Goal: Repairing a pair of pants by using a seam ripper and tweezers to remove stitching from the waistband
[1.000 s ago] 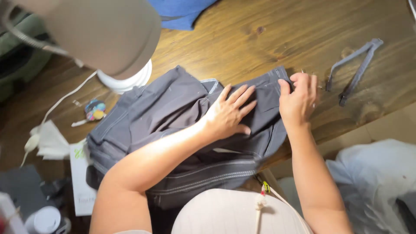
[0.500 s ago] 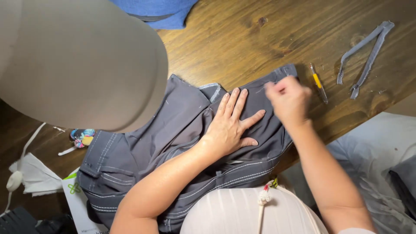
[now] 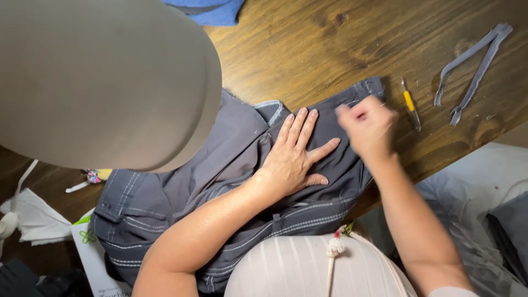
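Grey trousers (image 3: 231, 181) lie spread on the wooden table (image 3: 330, 49), pinned flat by the left hand (image 3: 294, 157) with fingers splayed, while the blurred right hand (image 3: 369, 127) pinches, fingers bunched, at their waistband, seemingly to steady the cloth

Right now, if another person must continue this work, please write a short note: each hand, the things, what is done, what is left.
Left hand: flat, fingers spread, pressing the grey garment on the wooden table.
Right hand: blurred, over the garment's upper edge; grip unclear.
Yellow-handled tool: lies on the table right of that hand, untouched.
Grey zipper strip: lies loose, far right.
Done: the zipper strip is apart from the garment.
Left: cannot tell.
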